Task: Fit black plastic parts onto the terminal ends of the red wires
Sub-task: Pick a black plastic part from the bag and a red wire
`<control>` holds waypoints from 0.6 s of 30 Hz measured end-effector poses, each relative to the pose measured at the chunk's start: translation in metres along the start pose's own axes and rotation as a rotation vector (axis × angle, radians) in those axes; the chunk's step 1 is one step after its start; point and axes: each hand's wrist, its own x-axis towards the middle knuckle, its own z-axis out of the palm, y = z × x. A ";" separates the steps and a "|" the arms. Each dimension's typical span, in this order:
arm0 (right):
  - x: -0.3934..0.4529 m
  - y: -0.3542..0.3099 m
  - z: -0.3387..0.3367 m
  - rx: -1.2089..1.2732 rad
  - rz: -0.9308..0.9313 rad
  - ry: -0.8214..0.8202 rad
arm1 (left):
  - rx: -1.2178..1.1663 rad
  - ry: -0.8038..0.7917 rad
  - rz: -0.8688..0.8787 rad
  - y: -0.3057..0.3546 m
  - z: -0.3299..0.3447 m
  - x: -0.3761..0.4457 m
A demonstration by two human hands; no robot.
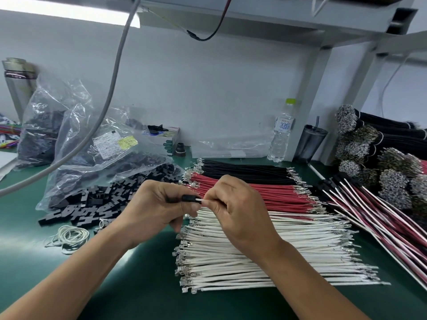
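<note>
My left hand [159,204] pinches a small black plastic part [188,198] above the green table. My right hand [233,204] pinches a white wire [200,200] whose end sits at the mouth of that part. Behind my hands lies a flat row of red wires [265,192] with metal terminals at both ends. A loose heap of black plastic parts [92,202] lies to the left of my left hand.
Black wires [245,169] lie behind the red ones, white wires [265,257] in front. Finished harnesses [374,218] and bundled wires [381,144] fill the right. Plastic bags [76,135], rubber bands [69,236], a water bottle [282,132] and a cup [310,144] stand around.
</note>
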 end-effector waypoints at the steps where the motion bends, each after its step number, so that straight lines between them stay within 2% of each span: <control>1: 0.000 0.001 -0.001 0.011 0.000 -0.001 | -0.012 0.006 -0.001 0.001 0.000 0.000; 4: 0.006 0.004 -0.006 0.006 0.007 0.052 | -0.088 0.079 0.007 0.002 0.001 0.002; 6: 0.008 0.003 -0.008 -0.106 -0.030 0.104 | -0.138 0.126 0.020 0.002 -0.001 0.004; 9: 0.004 0.010 -0.011 -0.216 0.024 -0.018 | -0.226 0.202 0.015 0.001 -0.007 0.006; 11: 0.002 0.017 -0.021 -0.224 0.062 -0.005 | -0.293 0.249 -0.004 0.002 -0.013 0.007; 12: 0.005 0.020 -0.029 -0.237 0.057 0.075 | -0.308 0.252 -0.014 0.003 -0.017 0.007; 14: 0.016 0.019 -0.050 -0.228 0.023 0.333 | -0.274 0.270 -0.025 0.004 -0.023 0.007; 16: 0.031 0.016 -0.080 -0.207 0.058 0.540 | -0.131 0.383 -0.040 0.003 -0.030 0.008; 18: 0.035 0.037 -0.126 -0.295 0.135 0.600 | 0.051 0.545 -0.037 -0.001 -0.039 0.009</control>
